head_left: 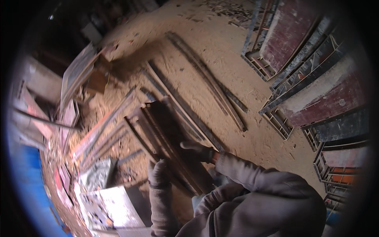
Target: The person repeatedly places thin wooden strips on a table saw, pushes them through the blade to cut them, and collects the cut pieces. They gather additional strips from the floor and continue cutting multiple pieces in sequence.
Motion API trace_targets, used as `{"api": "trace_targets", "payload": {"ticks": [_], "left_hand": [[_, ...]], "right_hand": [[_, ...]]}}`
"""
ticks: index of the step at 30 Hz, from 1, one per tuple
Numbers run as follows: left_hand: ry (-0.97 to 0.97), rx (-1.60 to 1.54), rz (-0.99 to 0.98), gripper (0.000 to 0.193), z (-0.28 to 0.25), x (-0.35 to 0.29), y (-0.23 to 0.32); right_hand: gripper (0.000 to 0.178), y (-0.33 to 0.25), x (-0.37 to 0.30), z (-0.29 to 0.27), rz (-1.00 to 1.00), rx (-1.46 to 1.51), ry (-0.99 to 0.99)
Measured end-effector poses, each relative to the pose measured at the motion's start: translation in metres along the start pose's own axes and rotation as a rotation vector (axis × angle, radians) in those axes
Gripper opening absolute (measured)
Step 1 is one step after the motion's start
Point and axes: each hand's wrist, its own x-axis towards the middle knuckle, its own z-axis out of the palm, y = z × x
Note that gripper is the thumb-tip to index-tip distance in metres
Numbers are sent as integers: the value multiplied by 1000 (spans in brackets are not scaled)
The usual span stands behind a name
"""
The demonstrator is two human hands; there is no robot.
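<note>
Nearest the camera, two forearms in grey-brown padded sleeves come up from the lower edge, both hands in dark work gloves. The left hand [158, 169] is curled shut around the near end of a bundle of long, dark, rusty metal strips [166, 134], gripping its left edge; the right hand [199, 151] lies against the bundle's right edge a little farther up, fingers bent over it, though how tightly it grips cannot be told. The bundle runs away from the hands toward the upper left, its long axis slanting from lower right to upper left, so the near end sits between the hands and the far end points away from the body, with the left hand the nearer to the end. Just left of it, a crumpled silvery sheet [96, 175] and a pale flat board [118, 205] lie among scrap. Beyond, the sandy, sawdust-strewn ground [221, 51] carries more long dark metal bars [205, 75], roughly parallel to the bundle. At the right, red-brown steel-framed formwork panels [316, 79] stand stacked on edge, well apart from the hands.
</note>
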Motion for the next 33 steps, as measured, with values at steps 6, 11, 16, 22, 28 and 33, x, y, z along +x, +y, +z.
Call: {"api": "trace_targets", "payload": {"ticks": [6,11,16,22,28,33], "left_hand": [[-246,-67,-186,44,136,206,-35],[-327,-199,-223,59,228,412,-57],[-385,-261,-333,65,349,570,-63],[-610,-39,-508,68,540,773,-76],[-710,35,-655,63,686,964,-89],[-680,-34,-603,58,821,1155,-66]], "right_hand": [[56,-169,6,-102,-236,59,239],[57,-334,85,-197,-374,-30,340],[58,-503,116,-238,-440,-40,585],[72,-712,112,-304,-511,206,581],[69,-908,150,-392,-669,87,344],[63,-1133,220,-451,-636,104,381]]}}
